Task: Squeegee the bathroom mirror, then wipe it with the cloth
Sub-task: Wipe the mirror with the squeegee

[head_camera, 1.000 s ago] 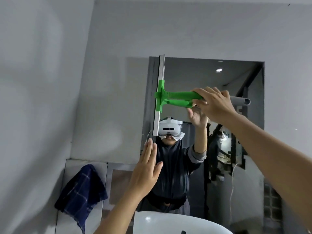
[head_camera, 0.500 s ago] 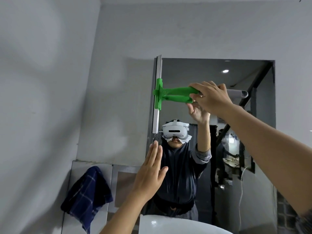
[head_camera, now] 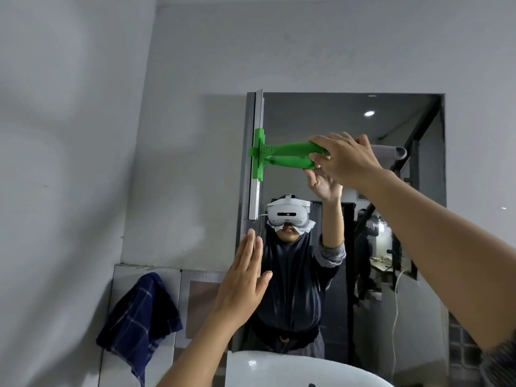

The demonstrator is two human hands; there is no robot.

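Note:
The bathroom mirror [head_camera: 396, 247] hangs on the grey wall ahead. A green squeegee [head_camera: 282, 156] with a long silver blade stands upright against the mirror's upper left edge. My right hand [head_camera: 346, 160] is shut on its green handle, whose grey end sticks out to the right. My left hand [head_camera: 243, 283] is open, fingers together, flat against the mirror's lower left edge below the blade. A dark blue checked cloth [head_camera: 139, 317] hangs on the tiled wall at the lower left, apart from both hands.
A white basin [head_camera: 293, 370] curves along the bottom edge below the mirror. The grey side wall [head_camera: 69, 177] closes in on the left. The mirror reflects a person wearing a white headset and a room behind.
The squeegee and my right hand have slid slightly up the mirror's left edge. My left hand stays pressed flat below it.

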